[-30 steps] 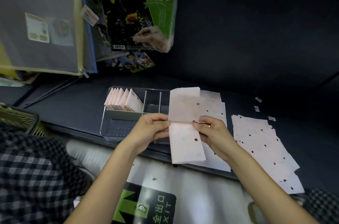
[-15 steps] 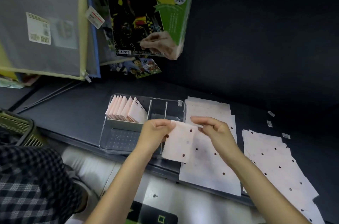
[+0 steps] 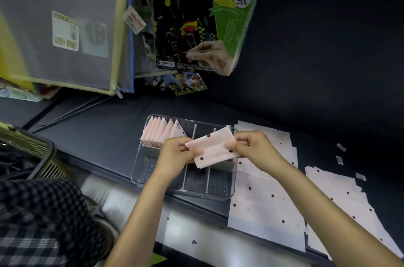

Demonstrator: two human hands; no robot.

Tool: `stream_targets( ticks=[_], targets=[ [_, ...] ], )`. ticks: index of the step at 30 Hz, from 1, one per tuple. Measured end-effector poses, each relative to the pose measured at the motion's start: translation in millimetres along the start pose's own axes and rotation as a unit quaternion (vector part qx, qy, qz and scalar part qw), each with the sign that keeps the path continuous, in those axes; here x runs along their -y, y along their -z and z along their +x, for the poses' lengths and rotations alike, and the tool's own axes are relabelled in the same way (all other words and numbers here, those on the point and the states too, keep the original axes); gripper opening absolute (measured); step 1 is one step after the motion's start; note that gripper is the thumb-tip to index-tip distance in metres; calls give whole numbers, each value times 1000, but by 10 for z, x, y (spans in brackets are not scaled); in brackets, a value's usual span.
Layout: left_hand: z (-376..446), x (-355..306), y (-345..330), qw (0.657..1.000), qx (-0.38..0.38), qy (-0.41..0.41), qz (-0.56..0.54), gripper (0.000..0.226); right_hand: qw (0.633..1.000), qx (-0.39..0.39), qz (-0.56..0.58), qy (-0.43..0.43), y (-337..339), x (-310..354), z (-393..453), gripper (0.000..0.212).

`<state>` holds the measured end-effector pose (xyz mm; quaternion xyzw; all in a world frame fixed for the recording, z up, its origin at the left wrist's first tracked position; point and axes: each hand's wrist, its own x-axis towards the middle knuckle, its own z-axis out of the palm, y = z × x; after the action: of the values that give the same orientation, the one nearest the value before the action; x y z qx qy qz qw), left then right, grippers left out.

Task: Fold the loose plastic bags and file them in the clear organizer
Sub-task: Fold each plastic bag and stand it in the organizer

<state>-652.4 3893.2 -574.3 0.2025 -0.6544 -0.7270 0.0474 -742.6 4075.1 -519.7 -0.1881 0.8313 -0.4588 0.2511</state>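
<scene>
The pink dotted bag [image 3: 213, 149] is now a small folded strip held over the clear organizer [image 3: 220, 194], where half a second ago it was a bigger square sheet hanging lower. The left hand [image 3: 175, 154] pinches its left end and the right hand [image 3: 253, 148] pinches the right end. Folded bags [image 3: 160, 134] sit in the organizer's far-left slot, loose flat bags [image 3: 266, 201] lie just right on the worktop [image 3: 105, 137], and the rightmost pile runs out of view.

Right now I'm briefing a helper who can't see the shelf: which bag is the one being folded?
Find the clear plastic organizer on the dark shelf. Just above its middle, the left hand and right hand pinch a small folded pink dotted bag. Unlike the upright folded bags filed at the organizer's far-left end and the flat sheets beside it, this one is held in the air.
</scene>
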Motion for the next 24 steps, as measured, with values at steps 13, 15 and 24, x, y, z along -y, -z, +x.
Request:
stream_targets(
  ticks=[13, 15, 24],
  targets=[
    [128, 512, 196, 984, -66, 165, -27, 50, 959, -120, -254, -19, -681, 288, 684, 15],
    [122, 544, 191, 985, -76, 152, -20, 50, 950, -109, -289, -37, -790, 302, 751, 14],
    [90, 648, 181, 991, -117, 58, -28, 11, 968, -8, -200, -150, -1249, 295, 1093, 36]
  ],
)
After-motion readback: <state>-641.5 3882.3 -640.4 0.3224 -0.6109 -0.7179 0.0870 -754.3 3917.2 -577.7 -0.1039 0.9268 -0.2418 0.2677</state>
